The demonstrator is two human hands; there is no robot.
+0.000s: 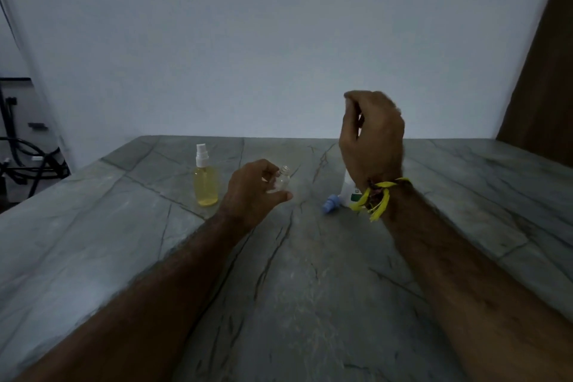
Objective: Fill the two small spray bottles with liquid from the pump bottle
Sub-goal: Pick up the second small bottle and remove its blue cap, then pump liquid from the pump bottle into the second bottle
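Clear bottle (282,180) in left hand (252,187), yellow bottle (205,183) beside.

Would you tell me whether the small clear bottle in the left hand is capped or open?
Open: the small clear bottle shows a bare neck, with no sprayer.

Grey stone table (310,304), white wall (248,40), brown door (545,77)

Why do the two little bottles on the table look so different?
The yellow bottle is full of yellow liquid; the clear bottle looks empty. The yellow bottle wears its white spray top, while the clear bottle's neck is open, with no top on. The yellow bottle stands alone and untouched, while the left hand holds the clear bottle. Both are small, see-through and upright on the stone table.
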